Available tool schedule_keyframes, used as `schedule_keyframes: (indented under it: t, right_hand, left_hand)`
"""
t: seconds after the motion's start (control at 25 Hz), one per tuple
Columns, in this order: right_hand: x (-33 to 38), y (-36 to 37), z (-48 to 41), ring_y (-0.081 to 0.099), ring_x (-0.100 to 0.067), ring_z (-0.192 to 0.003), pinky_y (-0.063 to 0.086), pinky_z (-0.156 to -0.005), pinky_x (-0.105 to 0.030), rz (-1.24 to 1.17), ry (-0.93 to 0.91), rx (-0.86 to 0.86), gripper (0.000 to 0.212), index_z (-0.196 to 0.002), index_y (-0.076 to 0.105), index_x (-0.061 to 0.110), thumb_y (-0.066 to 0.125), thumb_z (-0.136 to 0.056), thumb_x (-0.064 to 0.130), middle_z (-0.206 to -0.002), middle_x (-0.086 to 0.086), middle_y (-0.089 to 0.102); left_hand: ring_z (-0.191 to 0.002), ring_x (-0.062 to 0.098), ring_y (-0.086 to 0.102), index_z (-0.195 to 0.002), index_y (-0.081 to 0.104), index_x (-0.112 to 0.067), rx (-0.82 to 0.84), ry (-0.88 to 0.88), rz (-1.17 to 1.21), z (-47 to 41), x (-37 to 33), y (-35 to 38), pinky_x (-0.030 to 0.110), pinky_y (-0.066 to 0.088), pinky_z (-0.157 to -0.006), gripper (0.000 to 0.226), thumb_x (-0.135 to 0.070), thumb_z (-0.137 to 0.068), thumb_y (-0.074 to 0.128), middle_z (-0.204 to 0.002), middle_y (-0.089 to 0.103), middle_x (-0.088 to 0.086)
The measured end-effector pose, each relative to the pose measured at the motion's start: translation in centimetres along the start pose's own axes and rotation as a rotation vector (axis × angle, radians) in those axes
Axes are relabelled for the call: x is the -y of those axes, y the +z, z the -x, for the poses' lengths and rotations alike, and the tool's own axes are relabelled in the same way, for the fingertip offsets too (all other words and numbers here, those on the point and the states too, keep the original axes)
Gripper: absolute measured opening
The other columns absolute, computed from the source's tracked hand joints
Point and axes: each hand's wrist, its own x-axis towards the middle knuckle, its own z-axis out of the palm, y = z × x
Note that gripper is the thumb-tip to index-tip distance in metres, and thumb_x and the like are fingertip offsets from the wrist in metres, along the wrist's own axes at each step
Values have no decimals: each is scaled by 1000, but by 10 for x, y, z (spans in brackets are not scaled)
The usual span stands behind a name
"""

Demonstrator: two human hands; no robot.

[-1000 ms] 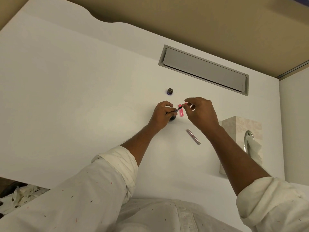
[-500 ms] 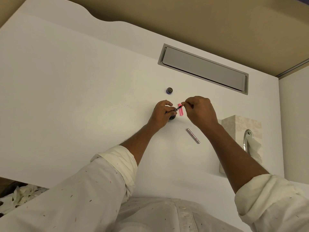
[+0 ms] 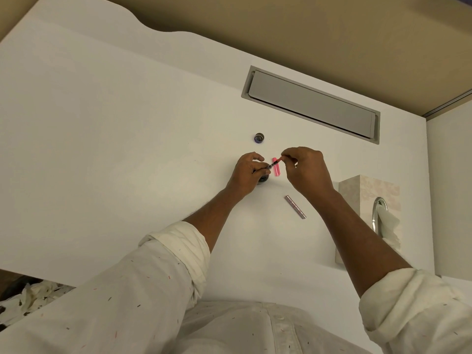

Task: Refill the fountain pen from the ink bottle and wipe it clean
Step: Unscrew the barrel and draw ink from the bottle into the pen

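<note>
Above the white desk [image 3: 127, 149], my left hand [image 3: 246, 175] pinches the front end of a thin dark fountain pen part [image 3: 273, 164]. My right hand [image 3: 305, 169] pinches its other end, where a bit of pink shows at the fingertips. The pen part slopes down to the left, towards the dark ink bottle [image 3: 263, 180], which my left hand mostly hides. I cannot see the nib. A pink pen piece [image 3: 276, 171] lies on the desk just behind the hands. A mauve metallic pen piece [image 3: 295, 206] lies nearer to me, under my right wrist.
The ink bottle's round cap [image 3: 259, 138] sits further back on the desk. A tissue box [image 3: 367, 190] with a tissue [image 3: 388, 226] sticking out stands at the right. A grey cable hatch [image 3: 311, 104] is set into the desk at the back.
Both hands stay at the ink bottle with the pen part between them. My right fingertips have shifted slightly at the pen's end.
</note>
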Motion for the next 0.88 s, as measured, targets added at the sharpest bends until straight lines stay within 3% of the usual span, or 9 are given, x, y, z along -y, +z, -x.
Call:
schedule_keyframes:
  t: [0.2,0.48,0.6,0.76,0.88]
  right_hand:
    - [2,1,-3,58,-27,-70,50,-66,-39,51,-23,30,19,-84,70,4,54,-90,10,-76,-14,69]
    - [3,-1,-4,54,-29,-67,47,-62,-40,90,0,60,26,-77,66,1,53,-92,18,-70,-15,64]
    - [4,-1,-5,48,-28,-62,39,-56,-36,101,26,75,30,-70,60,1,53,-93,20,-65,-13,57]
    - [5,0,-4,45,-26,-61,30,-56,-31,107,48,80,34,-67,55,3,51,-94,22,-63,-10,51]
    - [4,0,-5,46,-25,-62,32,-56,-32,108,56,80,32,-67,55,7,52,-94,24,-65,-9,54]
  left_hand:
    - [-111,26,50,-96,72,0,-3,-1,-7,0,0,0,26,38,-92,18,-10,-82,64,-114,59,16]
    - [-111,26,50,-96,72,-1,-5,-4,13,0,1,0,28,39,-93,18,-10,-82,64,-113,59,16]
    - [-112,27,49,-95,73,0,-3,-1,15,0,1,0,33,40,-96,17,-9,-82,64,-113,59,17]
    - [-111,27,50,-94,73,0,-2,15,-8,0,2,1,27,37,-94,17,-9,-82,64,-113,59,17]
    - [-112,26,49,-94,73,-1,1,10,-6,0,2,0,24,36,-93,17,-9,-83,64,-114,59,16]
